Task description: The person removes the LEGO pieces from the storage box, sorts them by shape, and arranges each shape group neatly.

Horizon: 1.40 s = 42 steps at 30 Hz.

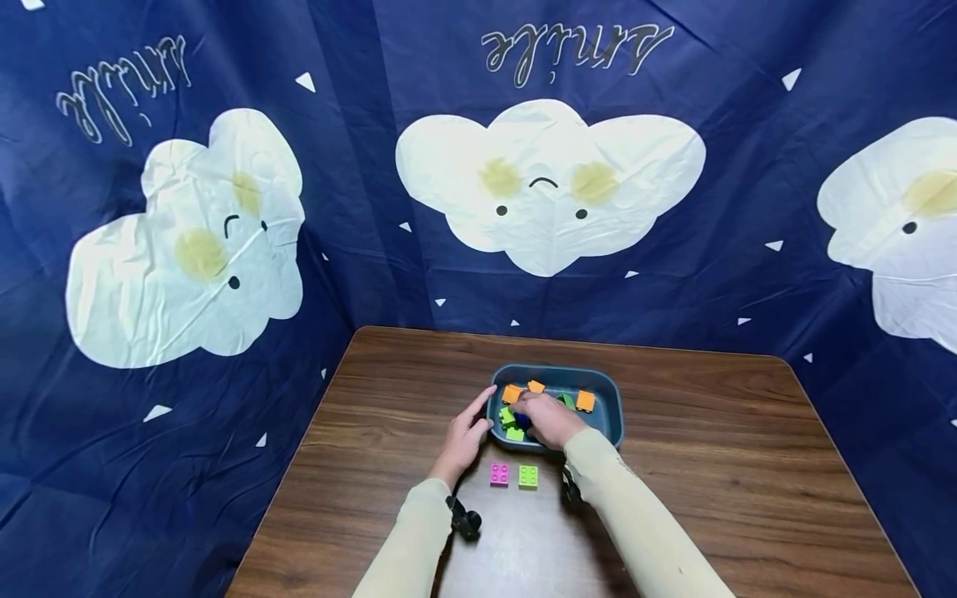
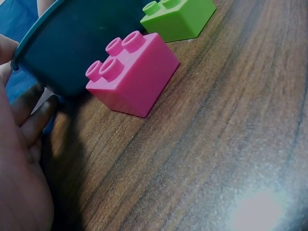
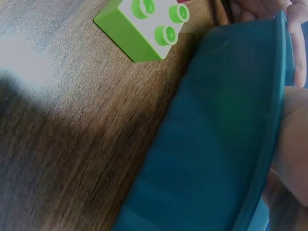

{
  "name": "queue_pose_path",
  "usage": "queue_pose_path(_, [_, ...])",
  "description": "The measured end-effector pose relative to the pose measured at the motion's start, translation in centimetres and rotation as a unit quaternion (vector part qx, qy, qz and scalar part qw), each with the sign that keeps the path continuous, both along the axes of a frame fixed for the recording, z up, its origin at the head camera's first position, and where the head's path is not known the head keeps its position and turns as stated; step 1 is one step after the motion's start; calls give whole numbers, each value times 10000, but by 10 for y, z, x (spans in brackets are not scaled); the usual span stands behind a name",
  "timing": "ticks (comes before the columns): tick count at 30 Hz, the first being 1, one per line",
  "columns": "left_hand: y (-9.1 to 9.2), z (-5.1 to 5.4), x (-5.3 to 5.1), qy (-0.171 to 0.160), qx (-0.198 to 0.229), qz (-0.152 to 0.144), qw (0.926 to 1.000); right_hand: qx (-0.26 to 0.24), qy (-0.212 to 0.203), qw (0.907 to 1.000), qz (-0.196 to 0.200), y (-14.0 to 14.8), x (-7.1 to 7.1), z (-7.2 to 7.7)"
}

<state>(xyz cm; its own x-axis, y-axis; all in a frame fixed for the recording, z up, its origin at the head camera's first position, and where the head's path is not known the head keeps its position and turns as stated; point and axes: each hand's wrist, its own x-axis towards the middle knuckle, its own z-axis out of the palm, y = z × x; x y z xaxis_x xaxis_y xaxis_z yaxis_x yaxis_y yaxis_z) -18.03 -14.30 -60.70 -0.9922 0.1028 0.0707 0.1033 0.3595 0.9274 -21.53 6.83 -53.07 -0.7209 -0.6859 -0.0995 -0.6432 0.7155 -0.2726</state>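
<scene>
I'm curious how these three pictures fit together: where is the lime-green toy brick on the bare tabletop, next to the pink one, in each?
Head: below centre, slightly right; the lime-green toy brick sits right of the pink brick.
Left wrist: at the top edge, right of centre, partly cut off.
Right wrist: at the top edge, left of centre, partly cut off.
Shared landmark: the blue tray, near the brick in every view.
</scene>
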Motion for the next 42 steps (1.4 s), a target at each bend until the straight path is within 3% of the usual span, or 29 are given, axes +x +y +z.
queue_pose_path(15, [0, -3, -1, 136, -33, 25, 9999, 48, 123, 9997, -206, -6, 0, 1])
queue_pose_path(28, [0, -3, -1, 146, -13, 46, 9999, 580, 256, 9978, -195, -11, -4, -5])
queue_pose_path(42, [0, -3, -1, 151, 110, 9, 9998, -313, -133, 9990, -282, 7, -3, -3])
